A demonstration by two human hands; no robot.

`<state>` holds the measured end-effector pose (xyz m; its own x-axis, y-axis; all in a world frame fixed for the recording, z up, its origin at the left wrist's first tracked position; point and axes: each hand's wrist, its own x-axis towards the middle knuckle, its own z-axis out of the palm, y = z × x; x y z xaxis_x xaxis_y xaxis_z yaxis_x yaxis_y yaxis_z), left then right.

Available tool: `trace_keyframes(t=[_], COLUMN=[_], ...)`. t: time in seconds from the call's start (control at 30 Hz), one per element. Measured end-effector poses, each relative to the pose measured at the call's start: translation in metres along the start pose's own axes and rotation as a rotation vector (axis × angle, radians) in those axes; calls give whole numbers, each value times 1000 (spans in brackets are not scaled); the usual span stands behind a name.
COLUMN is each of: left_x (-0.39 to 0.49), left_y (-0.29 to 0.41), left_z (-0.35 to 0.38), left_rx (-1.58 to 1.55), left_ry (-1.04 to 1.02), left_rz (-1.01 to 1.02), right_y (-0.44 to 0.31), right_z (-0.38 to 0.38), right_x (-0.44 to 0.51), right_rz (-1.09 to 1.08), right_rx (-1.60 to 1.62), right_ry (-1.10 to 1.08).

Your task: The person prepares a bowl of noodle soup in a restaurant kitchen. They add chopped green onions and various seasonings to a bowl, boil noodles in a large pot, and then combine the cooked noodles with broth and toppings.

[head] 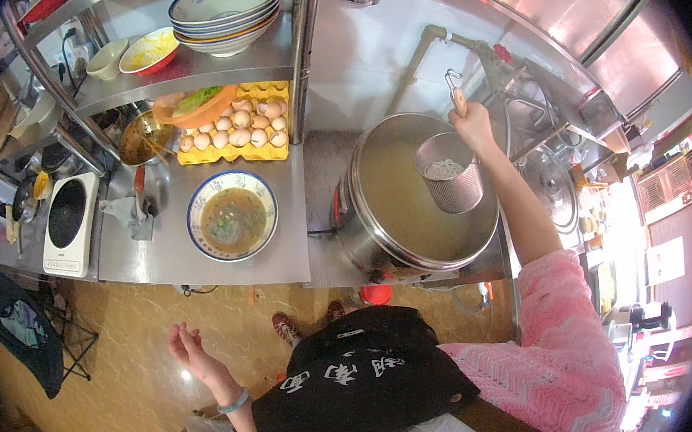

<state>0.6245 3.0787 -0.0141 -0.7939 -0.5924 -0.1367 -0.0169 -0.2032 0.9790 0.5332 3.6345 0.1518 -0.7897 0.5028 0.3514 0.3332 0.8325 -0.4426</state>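
My right hand (474, 129) grips the wooden handle (459, 102) of a perforated metal noodle strainer basket (455, 190). White noodles (443, 169) lie inside the basket, which hangs over a large stainless steel stockpot (385, 237) of cloudy liquid (395, 180). Whether the basket's bottom touches the liquid I cannot tell. Out to the left, over the floor and away from the counter, my left hand (194, 354) is empty with its fingers loosely curled and apart. A blue-rimmed bowl (199, 246) of brown broth with chopped greens stands on the steel counter (157, 265), left of the pot.
Behind the bowl, a yellow tray (234, 156) holds eggs and eggshells beneath an orange basket (211, 109). A steel shelf (140, 89) carries stacked bowls (227, 21). To the left are a pan (138, 150), a grey cloth (127, 215) and an induction cooker (68, 221).
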Motion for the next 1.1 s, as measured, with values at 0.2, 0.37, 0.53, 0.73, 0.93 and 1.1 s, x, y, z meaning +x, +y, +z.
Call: trace_keyframes(t=[0.2, 0.37, 0.53, 0.73, 0.93, 1.1], left_x=[3, 2, 4, 14, 16, 10], left_y=[-3, 7, 10, 8, 12, 18], left_z=[-7, -4, 5, 8, 14, 21], left_rx=[-11, 85, 212, 188, 181, 62], left_ry=[3, -11, -5, -16, -47, -34], left_rz=[58, 84, 80, 82, 166, 135], right_y=[1, 24, 36, 51, 36, 20], right_z=[3, 18, -54, -64, -76, -26], right_x=[-2, -9, -15, -23, -13, -3], right_rz=[20, 97, 241, 385, 205, 80], right_rx=[-3, 23, 148, 65, 708, 86], right_ry=[-27, -4, 65, 167, 301, 123])
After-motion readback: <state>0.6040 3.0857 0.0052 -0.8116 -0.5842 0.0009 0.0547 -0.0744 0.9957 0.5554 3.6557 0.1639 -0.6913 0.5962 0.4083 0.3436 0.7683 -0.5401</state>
